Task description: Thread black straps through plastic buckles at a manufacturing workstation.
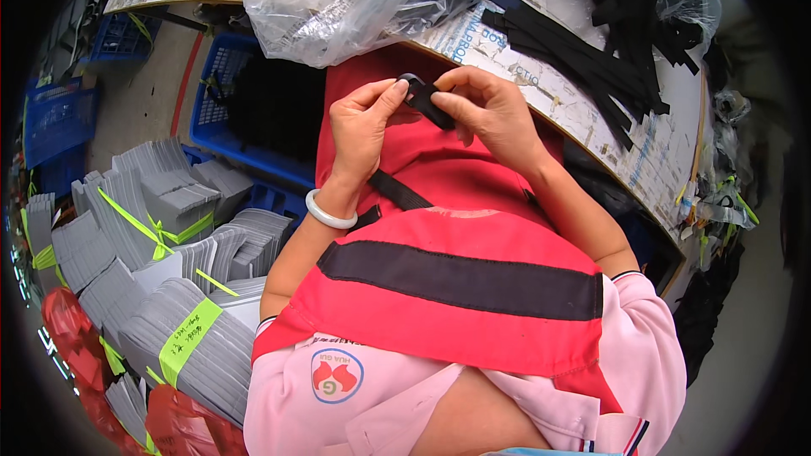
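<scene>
Above my lap, my left hand [361, 128] pinches a small black plastic buckle [412, 81] between thumb and fingertips. A short piece of black webbing [436, 113] lies against the buckle, and my right hand [500, 118] grips it with thumb and bent fingers. The two hands are close together, with the pieces touching between them. Whether the webbing runs through the buckle's slot I cannot tell. Below the hands spreads my red apron [422, 156], which has a black band.
A clear plastic bag [325, 8] with dark pieces rests on the worn worktable [655, 165]. Black webbing strips [583, 63] lie on its right side. A blue crate [207, 114] holding dark material stands to the left, near bundled grey sheets [135, 203] and red bags [182, 426].
</scene>
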Action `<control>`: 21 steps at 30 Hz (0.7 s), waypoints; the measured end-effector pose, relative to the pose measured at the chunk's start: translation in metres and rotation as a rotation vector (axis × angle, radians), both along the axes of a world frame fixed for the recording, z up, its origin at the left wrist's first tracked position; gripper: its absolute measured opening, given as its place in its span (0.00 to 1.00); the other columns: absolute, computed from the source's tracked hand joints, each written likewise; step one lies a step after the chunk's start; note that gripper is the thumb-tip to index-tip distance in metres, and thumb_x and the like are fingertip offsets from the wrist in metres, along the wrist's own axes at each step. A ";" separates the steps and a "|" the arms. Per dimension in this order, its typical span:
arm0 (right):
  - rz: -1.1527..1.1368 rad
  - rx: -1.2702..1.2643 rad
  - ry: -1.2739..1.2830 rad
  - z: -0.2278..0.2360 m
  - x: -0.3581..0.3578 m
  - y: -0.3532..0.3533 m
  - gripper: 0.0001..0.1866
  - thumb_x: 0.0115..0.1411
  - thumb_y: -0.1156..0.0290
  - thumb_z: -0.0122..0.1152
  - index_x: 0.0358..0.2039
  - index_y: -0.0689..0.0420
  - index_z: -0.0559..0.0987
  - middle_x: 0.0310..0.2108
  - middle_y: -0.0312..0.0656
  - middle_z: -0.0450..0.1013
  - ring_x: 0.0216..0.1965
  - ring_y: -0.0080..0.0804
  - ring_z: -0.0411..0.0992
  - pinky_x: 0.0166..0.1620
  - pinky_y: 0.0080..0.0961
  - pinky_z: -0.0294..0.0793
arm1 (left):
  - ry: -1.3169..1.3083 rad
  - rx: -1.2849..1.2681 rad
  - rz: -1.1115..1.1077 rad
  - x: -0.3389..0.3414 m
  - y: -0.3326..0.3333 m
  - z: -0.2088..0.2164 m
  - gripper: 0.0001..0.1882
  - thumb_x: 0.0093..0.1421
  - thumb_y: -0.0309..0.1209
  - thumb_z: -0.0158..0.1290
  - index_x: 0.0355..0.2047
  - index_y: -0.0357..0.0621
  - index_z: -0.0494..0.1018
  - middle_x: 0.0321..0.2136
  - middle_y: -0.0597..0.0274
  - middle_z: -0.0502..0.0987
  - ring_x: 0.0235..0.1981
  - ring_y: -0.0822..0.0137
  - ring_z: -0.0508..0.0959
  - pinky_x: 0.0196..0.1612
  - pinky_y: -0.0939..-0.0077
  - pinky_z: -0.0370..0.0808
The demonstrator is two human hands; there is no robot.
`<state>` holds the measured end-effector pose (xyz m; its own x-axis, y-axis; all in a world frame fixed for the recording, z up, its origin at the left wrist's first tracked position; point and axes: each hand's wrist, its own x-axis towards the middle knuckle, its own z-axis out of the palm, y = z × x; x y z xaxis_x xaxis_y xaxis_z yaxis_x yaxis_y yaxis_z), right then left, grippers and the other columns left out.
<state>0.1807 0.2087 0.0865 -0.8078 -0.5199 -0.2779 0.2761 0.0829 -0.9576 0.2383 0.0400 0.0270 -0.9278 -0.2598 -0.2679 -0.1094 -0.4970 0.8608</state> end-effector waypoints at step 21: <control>-0.123 0.057 0.023 -0.043 -0.033 0.015 0.10 0.66 0.66 0.55 0.35 0.60 0.76 0.21 0.30 0.68 0.18 0.14 0.63 0.22 0.12 0.63 | 0.067 -0.536 -0.257 0.053 -0.098 0.069 0.06 0.54 0.16 0.57 0.33 0.31 0.79 0.28 0.61 0.78 0.29 0.75 0.74 0.33 0.85 0.68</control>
